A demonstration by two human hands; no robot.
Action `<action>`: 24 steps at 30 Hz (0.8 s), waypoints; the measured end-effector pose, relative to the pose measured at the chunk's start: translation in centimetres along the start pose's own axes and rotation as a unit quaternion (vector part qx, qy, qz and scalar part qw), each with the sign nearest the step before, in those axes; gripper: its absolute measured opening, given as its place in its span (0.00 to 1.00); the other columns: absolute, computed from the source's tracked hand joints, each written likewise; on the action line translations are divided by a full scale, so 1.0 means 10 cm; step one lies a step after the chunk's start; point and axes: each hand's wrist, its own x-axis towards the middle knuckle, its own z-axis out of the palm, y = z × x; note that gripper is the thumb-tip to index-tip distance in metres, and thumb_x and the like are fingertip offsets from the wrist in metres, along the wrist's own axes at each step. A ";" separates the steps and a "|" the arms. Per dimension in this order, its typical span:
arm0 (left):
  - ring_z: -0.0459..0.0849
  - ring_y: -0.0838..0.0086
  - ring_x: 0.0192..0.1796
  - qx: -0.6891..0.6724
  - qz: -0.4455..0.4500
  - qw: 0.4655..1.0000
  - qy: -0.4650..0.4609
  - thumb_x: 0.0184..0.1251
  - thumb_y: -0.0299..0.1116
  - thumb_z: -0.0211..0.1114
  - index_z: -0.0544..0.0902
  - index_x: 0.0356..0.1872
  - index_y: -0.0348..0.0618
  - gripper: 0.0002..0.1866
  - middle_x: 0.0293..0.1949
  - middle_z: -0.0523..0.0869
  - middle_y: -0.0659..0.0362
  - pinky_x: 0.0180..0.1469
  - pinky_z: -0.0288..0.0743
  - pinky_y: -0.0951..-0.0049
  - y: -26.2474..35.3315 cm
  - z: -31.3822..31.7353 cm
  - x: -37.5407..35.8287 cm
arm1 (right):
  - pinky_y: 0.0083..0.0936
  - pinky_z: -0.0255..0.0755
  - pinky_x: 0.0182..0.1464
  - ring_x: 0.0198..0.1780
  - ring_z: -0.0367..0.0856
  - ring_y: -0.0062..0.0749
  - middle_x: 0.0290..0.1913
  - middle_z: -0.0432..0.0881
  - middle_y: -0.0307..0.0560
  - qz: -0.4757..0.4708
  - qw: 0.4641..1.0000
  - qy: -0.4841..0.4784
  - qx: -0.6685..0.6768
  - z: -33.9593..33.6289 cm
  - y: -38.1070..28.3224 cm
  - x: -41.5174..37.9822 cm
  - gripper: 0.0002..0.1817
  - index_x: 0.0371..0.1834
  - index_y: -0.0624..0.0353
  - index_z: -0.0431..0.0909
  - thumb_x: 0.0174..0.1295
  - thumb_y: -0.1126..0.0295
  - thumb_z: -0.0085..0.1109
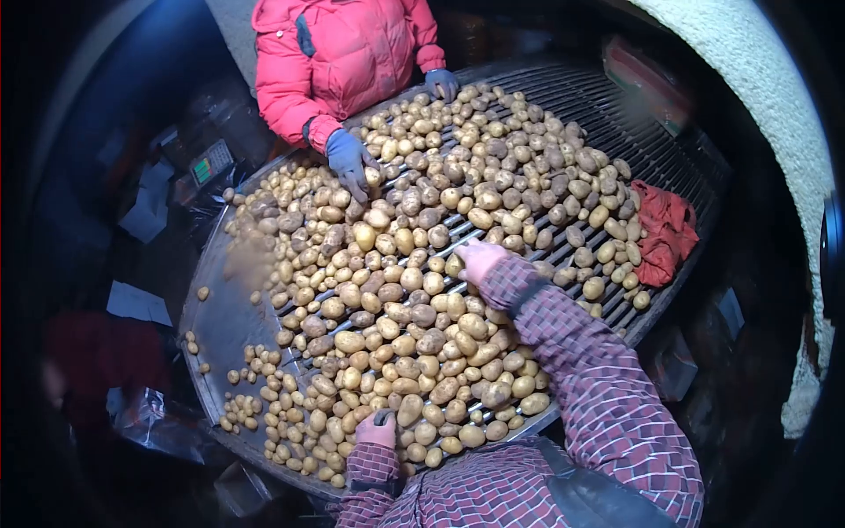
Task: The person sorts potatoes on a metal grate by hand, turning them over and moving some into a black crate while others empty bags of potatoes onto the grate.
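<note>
Potatoes of mixed sizes, some with dark soil on them, lie spread across a slatted metal sorting table. My right hand reaches over the middle of them, its fingers curled against a yellow-green potato. Close to the near edge, my left hand rests low among the potatoes with its fingers bent in. A small dark patch shows at its fingertips, and what it holds, if anything, I cannot make out. Both my arms wear checked sleeves.
Opposite stands a person in a pink padded jacket, with grey-gloved hands on the potatoes. A red cloth lies at the table's right end. Bare slats show at the far right. Left of the table sits a scale-like device.
</note>
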 end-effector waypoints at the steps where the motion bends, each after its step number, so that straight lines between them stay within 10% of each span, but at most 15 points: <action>1: 0.87 0.60 0.38 0.002 -0.007 1.000 -0.002 0.57 0.39 0.66 0.89 0.36 0.48 0.10 0.31 0.88 0.51 0.44 0.80 0.64 0.00 0.00 0.00 | 0.36 0.75 0.56 0.53 0.81 0.45 0.50 0.82 0.55 0.020 0.999 -0.015 -0.020 0.28 0.01 0.26 0.16 0.51 0.58 0.79 0.61 0.66 0.57; 8: 0.87 0.56 0.38 0.022 0.007 1.000 0.010 0.57 0.44 0.65 0.89 0.35 0.54 0.11 0.32 0.87 0.50 0.45 0.80 0.61 0.01 0.01 0.02 | 0.34 0.71 0.61 0.57 0.79 0.43 0.54 0.82 0.55 0.028 0.986 -0.039 0.157 0.34 0.12 0.35 0.31 0.56 0.57 0.79 0.49 0.56 0.70; 14: 0.87 0.57 0.37 0.027 0.044 0.998 0.034 0.55 0.44 0.66 0.89 0.35 0.52 0.12 0.31 0.87 0.51 0.44 0.81 0.60 -0.07 0.02 0.01 | 0.30 0.71 0.62 0.59 0.75 0.31 0.60 0.77 0.45 0.067 0.686 -0.124 0.714 0.20 -0.17 -0.80 0.32 0.67 0.56 0.69 0.56 0.71 0.64; 18: 0.85 0.73 0.32 -0.339 -0.160 0.923 -0.092 0.63 0.42 0.63 0.87 0.36 0.39 0.15 0.26 0.85 0.58 0.37 0.80 0.70 -0.20 -0.06 0.06 | 0.31 0.75 0.57 0.58 0.74 0.30 0.64 0.71 0.43 0.026 0.641 -0.161 0.750 0.50 -0.44 -1.36 0.35 0.71 0.53 0.64 0.59 0.65 0.62; 19: 0.85 0.71 0.33 -0.431 -0.141 0.887 -0.087 0.67 0.43 0.59 0.84 0.41 0.38 0.17 0.28 0.84 0.57 0.37 0.81 0.70 -0.09 -0.17 -0.04 | 0.28 0.77 0.44 0.52 0.76 0.32 0.63 0.72 0.45 0.056 0.627 -0.164 0.759 0.39 -0.66 -1.52 0.41 0.73 0.52 0.60 0.53 0.60 0.62; 24: 0.84 0.63 0.38 -0.583 -0.087 0.804 -0.081 0.75 0.62 0.37 0.69 0.60 0.32 0.37 0.44 0.82 0.47 0.43 0.83 0.63 -0.05 -0.20 -0.30 | 0.30 0.75 0.54 0.54 0.79 0.33 0.67 0.69 0.47 0.007 0.596 -0.239 0.767 0.60 -0.92 -1.73 0.41 0.75 0.54 0.57 0.56 0.63 0.63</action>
